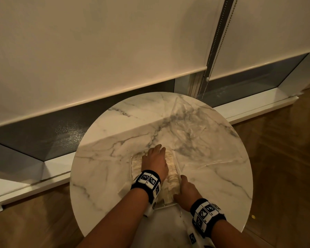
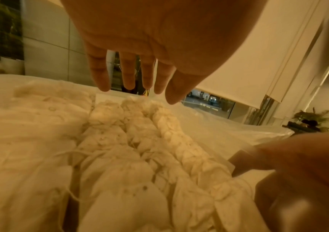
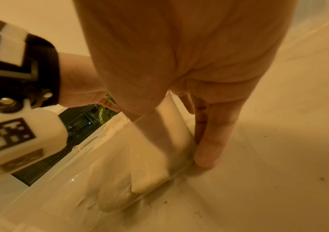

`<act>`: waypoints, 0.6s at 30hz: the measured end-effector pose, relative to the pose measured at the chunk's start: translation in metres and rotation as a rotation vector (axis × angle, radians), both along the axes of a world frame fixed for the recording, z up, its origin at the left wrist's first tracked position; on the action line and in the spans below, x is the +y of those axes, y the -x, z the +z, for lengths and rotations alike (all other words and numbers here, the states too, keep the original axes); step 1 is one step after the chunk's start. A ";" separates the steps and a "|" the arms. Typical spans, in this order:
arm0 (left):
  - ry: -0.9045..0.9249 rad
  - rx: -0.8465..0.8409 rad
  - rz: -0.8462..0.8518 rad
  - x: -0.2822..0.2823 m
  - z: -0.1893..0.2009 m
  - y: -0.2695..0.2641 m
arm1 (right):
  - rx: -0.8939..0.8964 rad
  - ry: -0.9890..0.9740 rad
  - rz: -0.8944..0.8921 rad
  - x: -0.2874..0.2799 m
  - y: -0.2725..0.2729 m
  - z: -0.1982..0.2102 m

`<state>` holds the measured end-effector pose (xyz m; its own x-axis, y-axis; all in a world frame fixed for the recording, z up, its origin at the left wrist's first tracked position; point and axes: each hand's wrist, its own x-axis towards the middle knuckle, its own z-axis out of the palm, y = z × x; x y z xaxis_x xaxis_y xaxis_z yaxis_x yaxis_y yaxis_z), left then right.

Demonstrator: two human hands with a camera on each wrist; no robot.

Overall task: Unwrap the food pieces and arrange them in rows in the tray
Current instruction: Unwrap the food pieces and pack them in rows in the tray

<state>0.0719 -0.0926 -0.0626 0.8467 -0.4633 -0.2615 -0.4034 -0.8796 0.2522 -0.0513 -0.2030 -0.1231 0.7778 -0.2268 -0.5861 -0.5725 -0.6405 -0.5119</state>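
Observation:
A clear plastic tray (image 1: 177,167) sits near the front of the round marble table (image 1: 104,176). It holds pale, crumpled food pieces (image 2: 132,141) packed in rows, with thin strings among them. My left hand (image 1: 155,159) hovers palm down over the far part of the tray, its fingers (image 2: 129,75) straight and spread just above the pieces, holding nothing. My right hand (image 1: 185,191) grips the tray's near right corner. One of its fingers (image 3: 209,149) presses the outside of the clear wall and the thumb (image 3: 151,146) reaches over the rim.
A sheet of clear plastic wrap (image 1: 195,126) lies spread over the table's right and back part. Behind the table are a low window sill (image 1: 249,108), roller blinds and a bead chain (image 1: 222,38). Wooden floor (image 1: 284,158) surrounds the table.

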 end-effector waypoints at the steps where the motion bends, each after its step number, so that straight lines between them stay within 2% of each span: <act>1: 0.021 -0.008 0.019 0.005 0.002 0.003 | -0.008 -0.008 -0.006 0.000 0.000 0.000; 5: 0.028 0.106 0.204 0.038 0.006 0.018 | -0.057 -0.059 -0.055 -0.001 0.001 0.001; 8: -0.033 0.226 0.311 0.060 0.007 0.034 | -0.089 -0.070 -0.070 -0.001 0.002 0.002; 11: -0.114 0.354 0.339 0.068 0.003 0.050 | -0.091 -0.066 -0.066 -0.001 0.001 0.001; 13: -0.093 0.430 0.342 0.067 -0.004 0.058 | -0.086 -0.057 -0.064 0.000 0.001 0.001; 18: 0.013 0.436 0.297 0.057 -0.008 0.066 | -0.076 -0.045 -0.086 0.003 -0.001 0.003</act>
<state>0.0061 -0.0358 -0.0704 0.7561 -0.2252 -0.6146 0.0080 -0.9357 0.3527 -0.0508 -0.2005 -0.1204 0.7993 -0.2690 -0.5374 -0.5826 -0.5661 -0.5831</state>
